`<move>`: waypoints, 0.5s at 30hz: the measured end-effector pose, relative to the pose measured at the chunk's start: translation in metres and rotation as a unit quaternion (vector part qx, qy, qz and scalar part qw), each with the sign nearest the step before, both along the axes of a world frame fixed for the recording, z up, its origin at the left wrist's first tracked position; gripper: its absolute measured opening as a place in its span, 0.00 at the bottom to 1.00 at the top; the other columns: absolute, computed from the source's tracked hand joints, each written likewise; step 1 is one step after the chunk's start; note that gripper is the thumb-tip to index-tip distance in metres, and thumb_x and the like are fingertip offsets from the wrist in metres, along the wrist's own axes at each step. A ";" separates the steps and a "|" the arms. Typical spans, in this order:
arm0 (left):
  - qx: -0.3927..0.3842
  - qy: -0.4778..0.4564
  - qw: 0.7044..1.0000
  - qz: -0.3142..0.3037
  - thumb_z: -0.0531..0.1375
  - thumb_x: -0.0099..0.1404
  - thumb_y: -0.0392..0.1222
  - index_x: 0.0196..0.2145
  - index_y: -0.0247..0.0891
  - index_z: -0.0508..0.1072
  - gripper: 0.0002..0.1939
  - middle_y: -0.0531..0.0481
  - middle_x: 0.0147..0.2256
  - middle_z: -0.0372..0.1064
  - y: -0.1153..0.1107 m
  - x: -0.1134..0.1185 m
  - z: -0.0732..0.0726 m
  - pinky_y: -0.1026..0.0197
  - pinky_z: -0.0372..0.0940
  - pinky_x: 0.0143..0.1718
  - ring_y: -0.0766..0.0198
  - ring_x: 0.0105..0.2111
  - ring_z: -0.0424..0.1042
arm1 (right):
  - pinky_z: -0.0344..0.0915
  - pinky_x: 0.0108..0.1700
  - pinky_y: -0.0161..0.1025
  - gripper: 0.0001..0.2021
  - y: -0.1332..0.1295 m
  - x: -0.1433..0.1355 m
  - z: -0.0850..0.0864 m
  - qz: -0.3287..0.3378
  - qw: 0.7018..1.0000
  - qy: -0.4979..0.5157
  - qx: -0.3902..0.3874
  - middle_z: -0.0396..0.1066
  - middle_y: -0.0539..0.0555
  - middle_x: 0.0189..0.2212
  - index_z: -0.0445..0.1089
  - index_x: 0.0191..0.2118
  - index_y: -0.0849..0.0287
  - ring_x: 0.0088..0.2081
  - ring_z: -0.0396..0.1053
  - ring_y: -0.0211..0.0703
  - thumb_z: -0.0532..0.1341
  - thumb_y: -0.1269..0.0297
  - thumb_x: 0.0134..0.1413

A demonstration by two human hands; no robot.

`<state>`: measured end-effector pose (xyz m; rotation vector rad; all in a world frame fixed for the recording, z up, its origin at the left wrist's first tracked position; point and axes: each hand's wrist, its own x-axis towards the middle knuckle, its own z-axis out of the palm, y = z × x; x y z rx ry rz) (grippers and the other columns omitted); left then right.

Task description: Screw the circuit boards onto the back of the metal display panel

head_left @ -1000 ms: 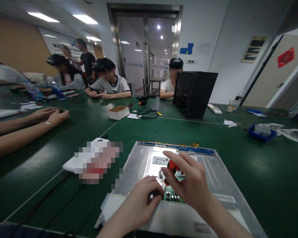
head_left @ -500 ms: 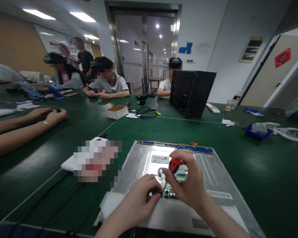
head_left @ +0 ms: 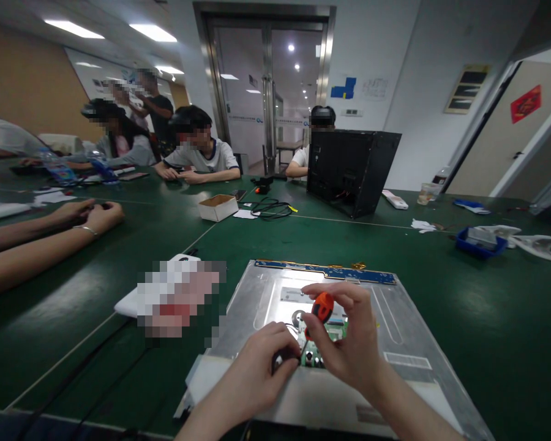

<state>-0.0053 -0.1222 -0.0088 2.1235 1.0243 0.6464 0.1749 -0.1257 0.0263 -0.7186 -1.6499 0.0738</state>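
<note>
Where the red-and-black screwdriver [head_left: 322,306] leans over the green circuit board [head_left: 340,331], its shaft slants down towards the board's near-left edge, close to the fingertips of my left grip [head_left: 264,361]. My right grip [head_left: 356,343] forms a fairly wide C about the handle, thumb on the near side and forefinger across the top; whether any finger presses on it, I cannot tell. My left grip is narrow, thumb and fingertips drawn together; a dark patch shows within the curl, but I cannot tell whether anything is held there. The board sits on the silvery metal panel [head_left: 330,404], which lies flat on the green worktop [head_left: 266,239] with a blue circuit strip [head_left: 303,268] along its far edge.

Several faults are possible, in my judgement. Should the right grip be too loose, the handle could tip and the shaft skid across the board's small parts. Should the shaft slip leftwards, it could jab my left fingertips. Uneven pressure might shift the panel, and the thin wires [head_left: 292,329] just beyond my left fingers could be snagged by a careless knuckle.
</note>
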 end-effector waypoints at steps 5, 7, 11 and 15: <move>0.009 0.002 1.000 0.000 0.57 0.62 0.32 0.34 0.38 0.74 0.06 0.48 0.36 0.73 -0.001 0.001 -0.001 0.59 0.62 0.39 0.57 0.38 0.69 | 0.76 0.42 0.47 0.15 -0.004 0.002 0.009 0.006 0.999 -0.030 0.009 0.73 0.57 0.43 0.64 0.52 0.54 0.44 0.75 0.49 0.59 0.72 0.60; 0.010 0.001 1.000 0.002 0.57 0.62 0.32 0.33 0.39 0.73 0.05 0.48 0.35 0.72 -0.001 0.001 -0.001 0.59 0.62 0.39 0.57 0.38 0.69 | 0.76 0.42 0.46 0.16 -0.004 0.003 0.013 0.016 0.999 -0.041 0.008 0.73 0.58 0.43 0.66 0.53 0.54 0.44 0.75 0.48 0.57 0.74 0.61; 0.008 -0.005 1.000 0.006 0.57 0.61 0.30 0.31 0.39 0.72 0.06 0.49 0.35 0.72 -0.001 0.000 -0.003 0.59 0.61 0.39 0.58 0.37 0.69 | 0.75 0.42 0.46 0.18 -0.001 0.005 0.012 0.034 0.998 -0.051 0.011 0.75 0.57 0.42 0.65 0.56 0.55 0.43 0.75 0.48 0.56 0.74 0.62; 0.004 -0.001 1.000 0.006 0.57 0.62 0.30 0.33 0.38 0.73 0.07 0.48 0.36 0.73 0.000 -0.001 -0.003 0.60 0.61 0.39 0.58 0.38 0.70 | 0.74 0.37 0.43 0.17 0.001 0.003 0.003 0.007 1.000 -0.020 0.008 0.75 0.54 0.38 0.63 0.53 0.54 0.35 0.75 0.44 0.63 0.69 0.59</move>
